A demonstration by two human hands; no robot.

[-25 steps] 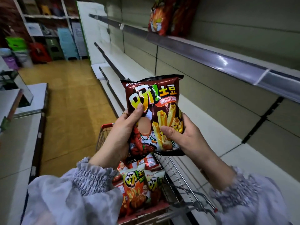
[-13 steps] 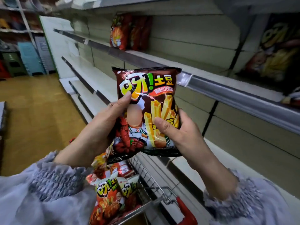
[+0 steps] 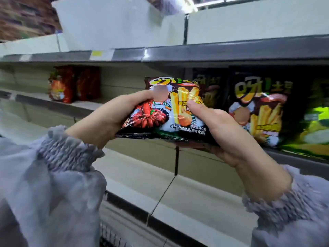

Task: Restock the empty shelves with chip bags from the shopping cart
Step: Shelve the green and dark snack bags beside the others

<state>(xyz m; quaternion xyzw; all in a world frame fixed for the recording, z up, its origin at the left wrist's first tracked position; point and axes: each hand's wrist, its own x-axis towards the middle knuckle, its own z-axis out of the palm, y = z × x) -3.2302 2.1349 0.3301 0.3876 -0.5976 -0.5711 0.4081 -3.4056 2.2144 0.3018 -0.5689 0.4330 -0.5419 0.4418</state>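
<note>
**Head view: chip bag gripped before the shelves**

Cream shelving (image 3: 135, 173) across the frame, brick wall (image 3: 23, 16) at upper left. On its middle level: red bags (image 3: 71, 84) at left, a dark bag (image 3: 258, 111) at right, a green bag (image 3: 313, 122) cut off by the right edge. At centre, in front of that level, the chip bag (image 3: 170, 111), clasped by left hand (image 3: 110, 118) and right hand (image 3: 219, 129), thumbs on its front. Wire (image 3: 110, 234) at bottom centre, too blurred to identify.

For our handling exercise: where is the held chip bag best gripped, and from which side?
Best by its lower side edges, from either side, as the left hand and right hand hold the chip bag: a soft puffed pouch, its top left free to lead onto the shelf.
</note>
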